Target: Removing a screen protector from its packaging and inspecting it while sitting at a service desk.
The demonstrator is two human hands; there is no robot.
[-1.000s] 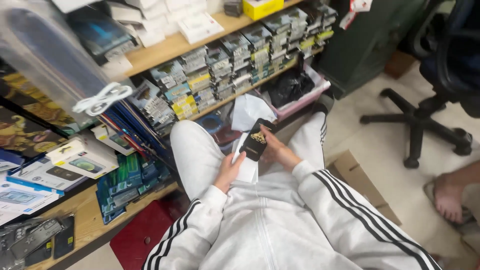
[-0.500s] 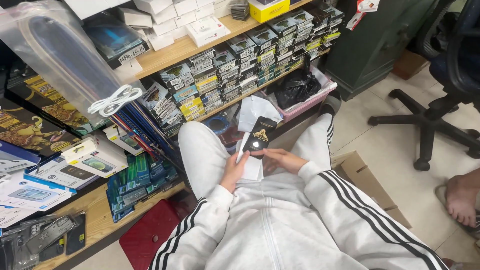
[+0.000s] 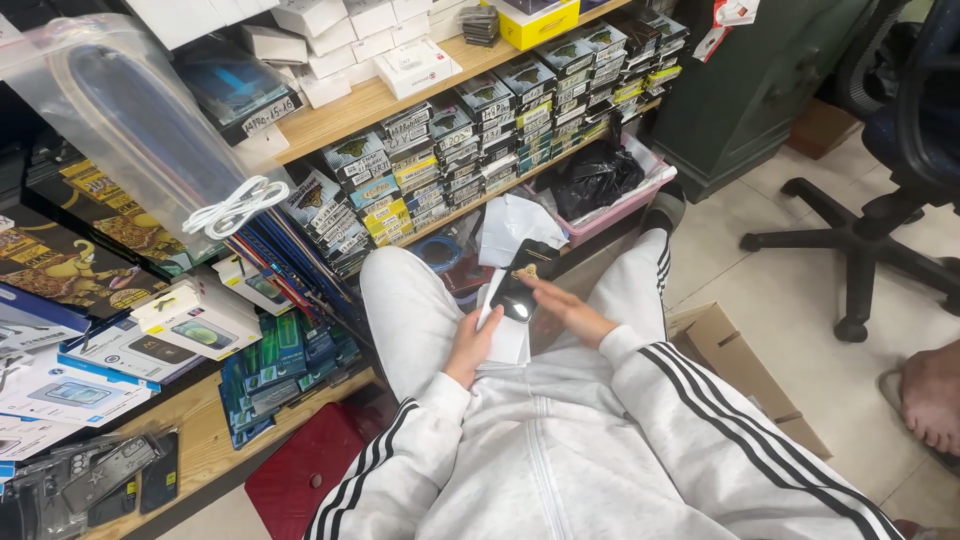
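Mid-frame over my lap, my left hand (image 3: 472, 345) grips a white packet (image 3: 500, 335); my right hand (image 3: 565, 310) lies flat-fingered on the black package (image 3: 522, 280). Green-and-yellow stacked boxes (image 3: 480, 135) fill the upper-centre shelf (image 3: 350, 105).

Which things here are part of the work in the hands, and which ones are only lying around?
In hand:
- black phone, touched by right hand
- white sheet under it, held by left hand

Lying about:
- stacked small boxes on the wooden shelf
- coiled white cable
- black bag in pink tray
- cardboard box
- office chair
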